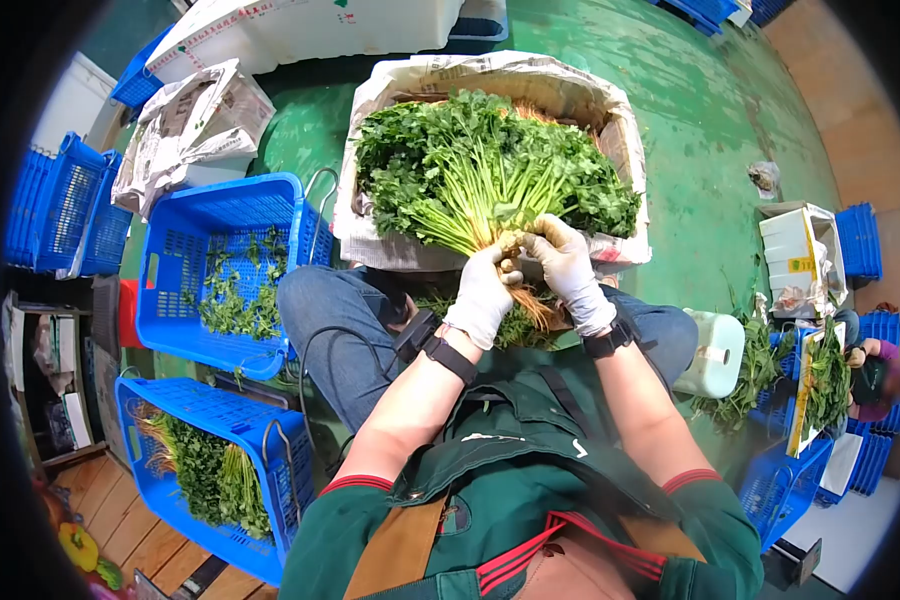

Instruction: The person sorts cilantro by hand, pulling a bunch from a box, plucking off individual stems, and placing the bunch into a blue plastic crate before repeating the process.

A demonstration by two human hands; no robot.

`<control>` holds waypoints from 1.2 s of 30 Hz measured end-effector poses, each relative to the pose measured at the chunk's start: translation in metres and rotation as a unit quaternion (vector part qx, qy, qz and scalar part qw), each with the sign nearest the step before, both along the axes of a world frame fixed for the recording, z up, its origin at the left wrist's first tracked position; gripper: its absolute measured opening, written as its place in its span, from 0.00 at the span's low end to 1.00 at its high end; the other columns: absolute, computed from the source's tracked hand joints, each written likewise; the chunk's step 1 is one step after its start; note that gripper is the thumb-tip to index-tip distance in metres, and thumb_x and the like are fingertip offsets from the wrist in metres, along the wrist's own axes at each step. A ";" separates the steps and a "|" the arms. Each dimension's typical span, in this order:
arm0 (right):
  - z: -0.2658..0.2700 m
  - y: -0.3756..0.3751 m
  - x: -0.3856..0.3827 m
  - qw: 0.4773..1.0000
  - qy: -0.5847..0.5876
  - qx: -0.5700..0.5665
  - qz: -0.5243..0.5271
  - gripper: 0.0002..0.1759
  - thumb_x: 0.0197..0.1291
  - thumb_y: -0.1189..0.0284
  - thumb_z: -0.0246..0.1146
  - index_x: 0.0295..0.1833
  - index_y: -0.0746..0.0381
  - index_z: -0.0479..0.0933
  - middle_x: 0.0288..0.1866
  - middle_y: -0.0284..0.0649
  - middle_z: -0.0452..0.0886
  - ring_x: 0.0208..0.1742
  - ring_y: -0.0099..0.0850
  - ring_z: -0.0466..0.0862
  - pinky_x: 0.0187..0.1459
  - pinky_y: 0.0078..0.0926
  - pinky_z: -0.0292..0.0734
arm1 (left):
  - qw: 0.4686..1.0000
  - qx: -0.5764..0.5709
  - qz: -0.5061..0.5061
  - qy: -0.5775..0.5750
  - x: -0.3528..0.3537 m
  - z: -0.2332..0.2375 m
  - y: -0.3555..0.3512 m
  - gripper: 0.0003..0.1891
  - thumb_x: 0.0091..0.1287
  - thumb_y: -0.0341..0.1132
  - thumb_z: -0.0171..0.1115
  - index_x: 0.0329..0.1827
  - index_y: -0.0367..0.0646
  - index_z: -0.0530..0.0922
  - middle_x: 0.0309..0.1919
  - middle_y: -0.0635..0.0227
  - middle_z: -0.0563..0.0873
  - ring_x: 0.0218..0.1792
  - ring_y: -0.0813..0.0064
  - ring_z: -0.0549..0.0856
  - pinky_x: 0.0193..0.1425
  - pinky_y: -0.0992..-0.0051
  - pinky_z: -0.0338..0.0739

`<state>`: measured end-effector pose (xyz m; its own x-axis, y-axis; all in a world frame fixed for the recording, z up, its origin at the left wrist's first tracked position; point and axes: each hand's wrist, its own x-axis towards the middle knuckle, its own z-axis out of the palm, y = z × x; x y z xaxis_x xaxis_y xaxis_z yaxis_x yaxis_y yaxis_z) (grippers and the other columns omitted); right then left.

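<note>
A bunch of coriander [490, 205] fans out over the newspaper-lined box in front of me, its leaves away from me and its pale roots [538, 308] hanging towards my lap. My left hand [481, 297], in a white glove, is closed around the stem bases. Gloved as well, my right hand [567, 268] pinches at the same stem bases from the right, its fingertips against the bunch. Whether it grips a separate stem or leaf is hard to make out. More coriander [395, 160] fills the lined box [625, 140] beneath and behind the bunch.
A blue crate [295, 210] with loose leaves stands on my left. Nearer, another blue crate [130, 425] holds bundled greens. A pale green container [712, 355] is beside my right knee. Another person [878, 375] is among greens and crates at far right.
</note>
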<state>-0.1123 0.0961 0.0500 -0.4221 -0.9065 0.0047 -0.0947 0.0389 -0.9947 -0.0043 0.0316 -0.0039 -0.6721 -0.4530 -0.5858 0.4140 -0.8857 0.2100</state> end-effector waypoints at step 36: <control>-0.054 -0.021 -0.060 0.965 0.049 0.062 -0.252 0.09 0.53 0.71 0.68 0.33 0.66 0.80 0.26 0.34 0.81 0.26 0.22 0.76 0.33 0.21 0.72 | 0.993 -0.013 -0.113 0.030 0.016 -0.025 -0.004 0.09 0.69 0.32 0.55 0.47 0.37 0.74 0.33 0.60 0.79 0.24 0.81 0.75 0.18 0.90 0.64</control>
